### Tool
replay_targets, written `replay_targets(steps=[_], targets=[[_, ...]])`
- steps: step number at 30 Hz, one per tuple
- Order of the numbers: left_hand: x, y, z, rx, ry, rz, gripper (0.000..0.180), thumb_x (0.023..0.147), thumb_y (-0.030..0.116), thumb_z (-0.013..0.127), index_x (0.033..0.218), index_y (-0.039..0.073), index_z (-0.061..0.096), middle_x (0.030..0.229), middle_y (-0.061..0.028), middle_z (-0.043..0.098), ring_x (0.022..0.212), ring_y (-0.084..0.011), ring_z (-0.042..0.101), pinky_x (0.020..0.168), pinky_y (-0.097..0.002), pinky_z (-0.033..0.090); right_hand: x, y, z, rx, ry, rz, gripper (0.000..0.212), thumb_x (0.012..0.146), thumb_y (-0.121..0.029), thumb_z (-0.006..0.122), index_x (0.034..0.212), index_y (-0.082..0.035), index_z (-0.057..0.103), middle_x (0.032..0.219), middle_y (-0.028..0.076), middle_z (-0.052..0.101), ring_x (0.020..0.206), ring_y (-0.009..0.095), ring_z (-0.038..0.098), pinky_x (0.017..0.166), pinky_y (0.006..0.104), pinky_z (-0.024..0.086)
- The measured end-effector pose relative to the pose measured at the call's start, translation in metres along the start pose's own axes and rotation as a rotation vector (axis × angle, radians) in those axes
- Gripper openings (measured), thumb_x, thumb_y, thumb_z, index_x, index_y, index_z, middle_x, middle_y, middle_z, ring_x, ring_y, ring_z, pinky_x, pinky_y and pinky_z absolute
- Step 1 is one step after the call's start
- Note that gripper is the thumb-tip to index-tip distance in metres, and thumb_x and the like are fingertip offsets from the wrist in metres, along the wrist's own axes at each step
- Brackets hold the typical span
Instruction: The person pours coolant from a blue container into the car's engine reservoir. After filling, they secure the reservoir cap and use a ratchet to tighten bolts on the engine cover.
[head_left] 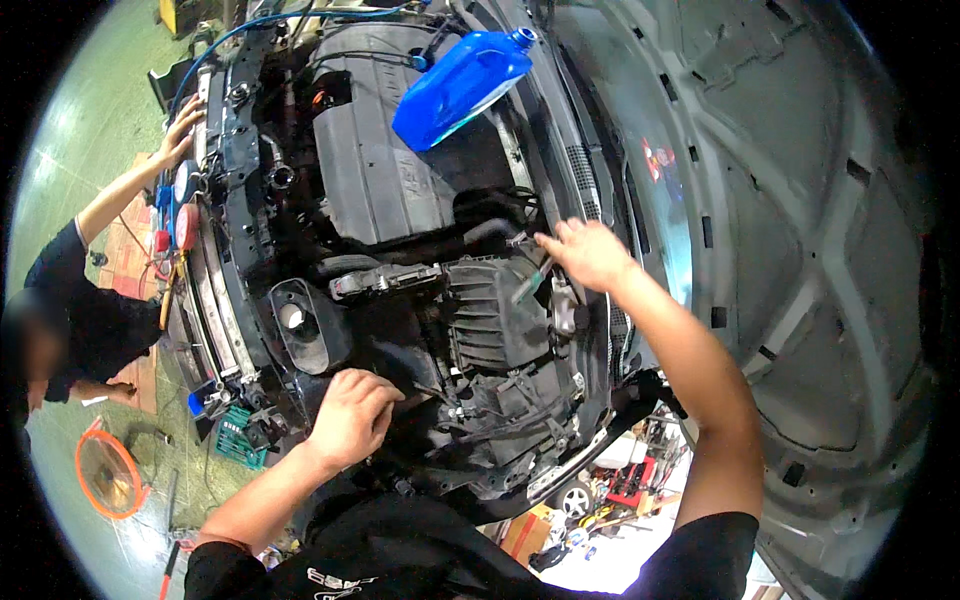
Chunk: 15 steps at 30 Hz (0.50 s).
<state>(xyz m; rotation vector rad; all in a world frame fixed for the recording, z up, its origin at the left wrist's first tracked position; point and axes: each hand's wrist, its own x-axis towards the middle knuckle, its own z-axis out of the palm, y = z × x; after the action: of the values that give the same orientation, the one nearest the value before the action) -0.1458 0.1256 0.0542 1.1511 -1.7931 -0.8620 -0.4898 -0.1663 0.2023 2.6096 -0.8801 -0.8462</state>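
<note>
My right hand [592, 256] reaches over the back of the engine bay, fingers bent together around the upper end of a slim tool with a translucent green handle [530, 288]. That tool slants down over the ribbed black air filter housing [495, 312]; its tip cannot be made out. Closer to me, my left hand [352, 418] is curled at the near side of the bay, next to a black oval air duct [300, 325]. The undersides of its fingers are hidden, so whatever they may hold does not show.
A blue plastic jug [465, 88] lies on the engine cover [385, 150]. The raised hood [800, 250] fills the right side. At the left, another person's hand [182, 132] rests on the front frame beside pressure gauges [186, 226]. An orange-rimmed basket [108, 475] stands on the floor.
</note>
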Motion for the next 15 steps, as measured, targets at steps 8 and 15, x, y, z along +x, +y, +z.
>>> replay_targets(steps=[8,15], targets=[[-0.031,-0.025,0.037,0.114,-0.132,-0.023,0.023,0.084,0.008,0.07,0.107,0.008,0.07,0.105,-0.009,0.068,0.106,-0.0304,0.062,0.099,-0.0443,0.047,0.027,0.012,0.013,0.978,-0.294,1.075,0.061,0.108,-0.048,0.044,0.101,0.006,0.071,0.101,0.03,0.074,0.099,0.047,0.071,0.089,0.0545,0.055],[-0.039,-0.034,0.049,0.197,-0.169,-0.035,0.023,0.086,0.014,0.069,0.107,0.008,0.07,0.1,-0.0073,0.067,0.1,-0.028,0.063,0.095,-0.0422,0.048,0.006,-0.012,0.003,0.096,-0.15,0.078,0.04,0.106,-0.038,0.052,0.117,-0.003,0.066,0.106,0.03,0.071,0.096,0.044,0.071,0.082,0.0547,0.056]])
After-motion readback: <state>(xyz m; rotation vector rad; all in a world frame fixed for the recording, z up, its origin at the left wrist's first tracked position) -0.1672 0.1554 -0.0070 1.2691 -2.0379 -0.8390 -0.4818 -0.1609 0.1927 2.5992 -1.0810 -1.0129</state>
